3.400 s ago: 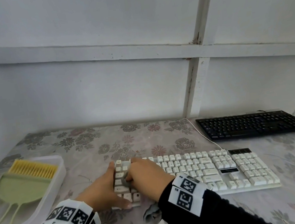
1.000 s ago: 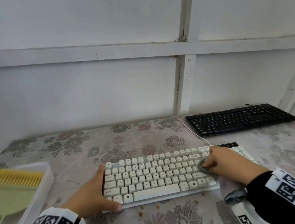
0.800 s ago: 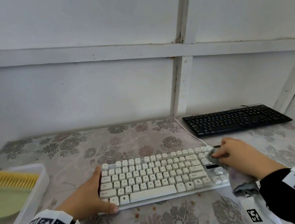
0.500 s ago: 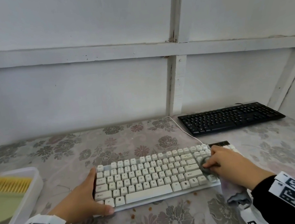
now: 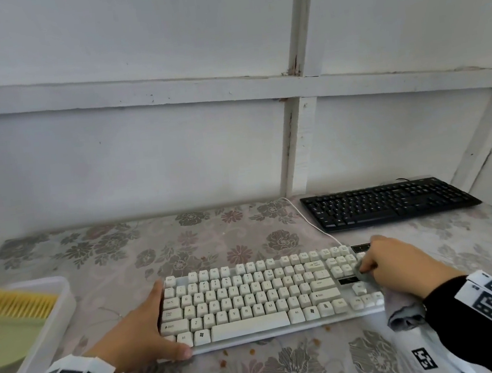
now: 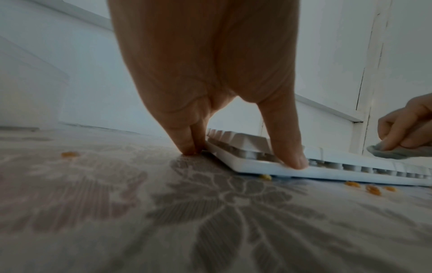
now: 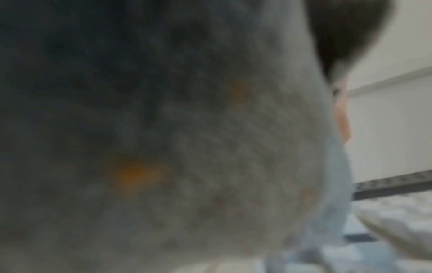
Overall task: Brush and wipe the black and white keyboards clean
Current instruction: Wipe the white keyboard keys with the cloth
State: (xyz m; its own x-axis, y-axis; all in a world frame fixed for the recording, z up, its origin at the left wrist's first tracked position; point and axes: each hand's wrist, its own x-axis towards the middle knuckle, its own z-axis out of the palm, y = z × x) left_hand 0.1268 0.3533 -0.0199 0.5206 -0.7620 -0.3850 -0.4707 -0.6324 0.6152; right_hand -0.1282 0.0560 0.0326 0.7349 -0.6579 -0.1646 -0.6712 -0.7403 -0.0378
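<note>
The white keyboard (image 5: 260, 298) lies at the middle of the flowered table. My left hand (image 5: 150, 323) braces its left end, fingers straight along the side edge. In the left wrist view the thumb (image 6: 292, 160) presses on the keyboard's (image 6: 327, 166) front rim. My right hand (image 5: 370, 267) grips a grey cloth (image 5: 403, 309) and presses it on the keys beside the number pad. That cloth (image 7: 163, 147) fills the blurred right wrist view. The black keyboard (image 5: 387, 202) lies untouched at the back right.
A clear plastic tray (image 5: 64, 302) at the left edge holds a green dustpan (image 5: 10, 336) and a yellow-bristled brush (image 5: 16, 304). Orange crumbs (image 5: 251, 351) lie in front of the white keyboard. Its white cable (image 5: 310, 225) runs to the wall.
My right hand has carried the cloth from the keyboard's left end to its right end and now rubs back and forth near the number pad. The left hand keeps its place.
</note>
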